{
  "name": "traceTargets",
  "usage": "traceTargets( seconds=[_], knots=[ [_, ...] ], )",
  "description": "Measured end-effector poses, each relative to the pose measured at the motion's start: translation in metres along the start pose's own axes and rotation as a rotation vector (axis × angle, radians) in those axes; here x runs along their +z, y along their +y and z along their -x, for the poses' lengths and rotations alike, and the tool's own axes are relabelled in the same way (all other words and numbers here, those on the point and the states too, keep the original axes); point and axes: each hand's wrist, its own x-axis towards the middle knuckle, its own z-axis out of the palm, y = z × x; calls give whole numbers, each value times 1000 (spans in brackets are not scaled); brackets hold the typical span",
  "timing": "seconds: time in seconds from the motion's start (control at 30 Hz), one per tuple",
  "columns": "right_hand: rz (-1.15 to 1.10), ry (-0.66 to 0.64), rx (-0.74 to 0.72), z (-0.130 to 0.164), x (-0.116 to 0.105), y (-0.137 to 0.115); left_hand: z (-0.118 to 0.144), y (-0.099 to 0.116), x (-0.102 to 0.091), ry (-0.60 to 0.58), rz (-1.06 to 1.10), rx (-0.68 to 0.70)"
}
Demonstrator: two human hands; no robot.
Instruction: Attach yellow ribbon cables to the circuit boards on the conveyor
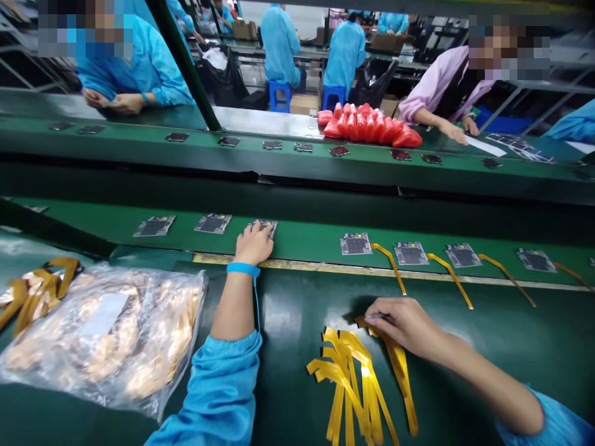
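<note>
Left hand (253, 243) flat on board (263, 227), gripping nothing; right hand (403, 323) pinching yellow ribbon (398, 365). Risk: ribbon kinks, board slides along belt (307, 238).

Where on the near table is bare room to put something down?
Bare: the mat between the left arm and the yellow strips, and the far-right corner below the belt. Crowded: the left, with the bag, and around the right hand.

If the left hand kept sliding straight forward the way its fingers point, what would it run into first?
The left hand already rests on a small circuit board on the green belt. Beyond that board, the belt looks bare up to the dark ledge behind it, though depth is hard to judge.
</note>
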Motion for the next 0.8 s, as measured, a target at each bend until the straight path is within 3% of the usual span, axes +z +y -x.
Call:
traceTargets(
  seconds=[0.27,0.33,0.5,0.63,0.8],
  knots=[
    [-280,50,13,-73,2,-4,3,15,-2,142,89,-69],
    [-336,-44,-14,-89,1,-8,1,17,3,178,111,-71],
    [-367,-418,-93,-103,-2,-16,-1,20,11,236,107,-60],
    [-281,-396,-171,-105,0,-18,-2,26,11,231,104,-60],
    [-400,-451,-158,-114,-2,-20,-1,35,8,218,105,-66]
  ],
)
